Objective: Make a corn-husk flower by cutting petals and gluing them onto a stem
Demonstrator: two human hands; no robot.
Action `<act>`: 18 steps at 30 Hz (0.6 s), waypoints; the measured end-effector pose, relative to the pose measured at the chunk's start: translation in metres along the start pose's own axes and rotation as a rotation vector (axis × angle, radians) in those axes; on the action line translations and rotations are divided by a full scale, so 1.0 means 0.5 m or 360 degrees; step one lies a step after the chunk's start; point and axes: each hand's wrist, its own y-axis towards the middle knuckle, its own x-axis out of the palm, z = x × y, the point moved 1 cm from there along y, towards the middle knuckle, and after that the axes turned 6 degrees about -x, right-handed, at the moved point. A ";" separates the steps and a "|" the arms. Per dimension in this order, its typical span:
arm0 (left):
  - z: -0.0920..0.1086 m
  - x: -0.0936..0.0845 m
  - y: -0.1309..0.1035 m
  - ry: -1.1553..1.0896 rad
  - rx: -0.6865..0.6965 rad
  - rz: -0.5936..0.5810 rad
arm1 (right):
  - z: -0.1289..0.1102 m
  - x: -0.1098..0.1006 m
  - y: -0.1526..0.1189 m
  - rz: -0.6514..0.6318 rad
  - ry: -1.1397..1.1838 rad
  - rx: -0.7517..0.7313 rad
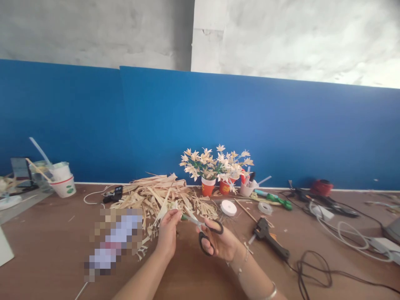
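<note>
My left hand point(168, 233) is closed in a pinch on a small pale husk piece point(172, 205) with a bit of green at its lower end. Beside it, my right hand point(220, 243) has its fingers through the black handles of a pair of scissors point(201, 225). The scissor blades are parted and point left, toward the green bit by my left fingertips. Behind both hands lies a heap of dry tan husks point(156, 189). Cut scraps point(142, 250) are scattered at its near left side.
Husk flowers point(206, 160) stand in orange cups point(207, 187) at the back. To the right are a white roll point(228, 208), a clear tape roll point(265, 208), a black glue gun point(270, 239) and tangled cables point(353, 237). A white cup point(64, 186) stands left.
</note>
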 end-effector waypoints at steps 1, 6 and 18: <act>-0.001 0.000 0.000 0.0009 0.0008 0.0012 | 0.000 -0.001 0.001 0.0011 0.0006 0.0034; -0.003 0.001 -0.002 0.0080 0.0064 0.0068 | 0.002 -0.004 0.005 0.0032 0.0032 0.0108; 0.002 -0.001 0.001 0.0132 0.0156 0.0217 | -0.002 -0.010 0.000 0.0033 0.0088 0.0103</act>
